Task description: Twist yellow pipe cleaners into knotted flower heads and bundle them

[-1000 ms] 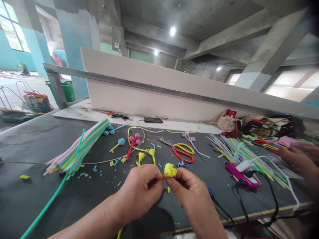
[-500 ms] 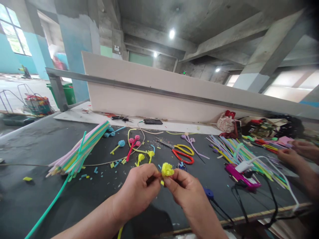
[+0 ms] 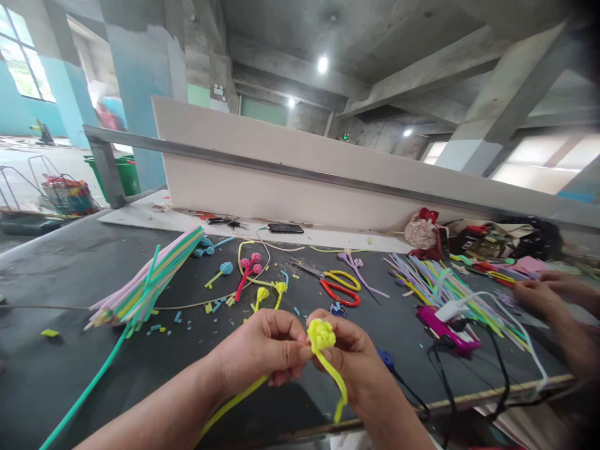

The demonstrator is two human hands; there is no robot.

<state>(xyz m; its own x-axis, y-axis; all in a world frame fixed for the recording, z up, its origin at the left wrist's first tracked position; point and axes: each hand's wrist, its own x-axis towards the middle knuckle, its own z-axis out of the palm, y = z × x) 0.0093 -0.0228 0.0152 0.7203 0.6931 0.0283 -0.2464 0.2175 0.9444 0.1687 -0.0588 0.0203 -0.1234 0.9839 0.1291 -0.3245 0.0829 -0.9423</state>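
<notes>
Yellow flower (image 3: 322, 333), bumpy, tail (image 3: 339, 382) dangling, pinched by left fingers (image 3: 290, 354) and right fingers (image 3: 347, 334).

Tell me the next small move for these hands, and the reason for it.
Probably pinch the loose yellow strand with the left hand and draw it snug under the yellow flower: both hands' fingertips meet at the flower, yet that strand hangs free in front of the right hand.

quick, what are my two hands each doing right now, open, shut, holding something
Left hand: closed, fingertips pinched beside the yellow flower; what they grip is hidden.
Right hand: closed, holding the yellow flower.
</notes>
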